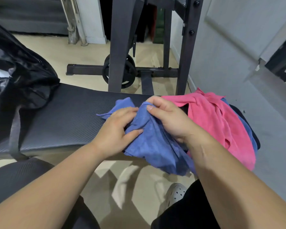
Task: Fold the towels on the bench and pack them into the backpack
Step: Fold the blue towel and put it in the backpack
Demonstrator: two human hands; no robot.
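Observation:
A crumpled blue towel [153, 142] lies across the front edge of the black padded bench [64, 119] and hangs over it. My left hand [116, 129] grips a bunch of its cloth from the left, thumb and fingers curled into the folds. My right hand [168, 116] pinches the towel's top ridge between thumb and fingers. To the right, a pink towel [221, 123] is heaped on the bench end, with another blue towel [248, 129] partly hidden beneath it. The black backpack [18, 80] stands open on the bench's left end.
Behind the bench stands a dark steel rack [120, 47] with a weight plate [127, 71] at its foot. A grey wall [238, 55] runs along the right. My knees and a white clog [177, 194] are below the bench edge, over a beige floor.

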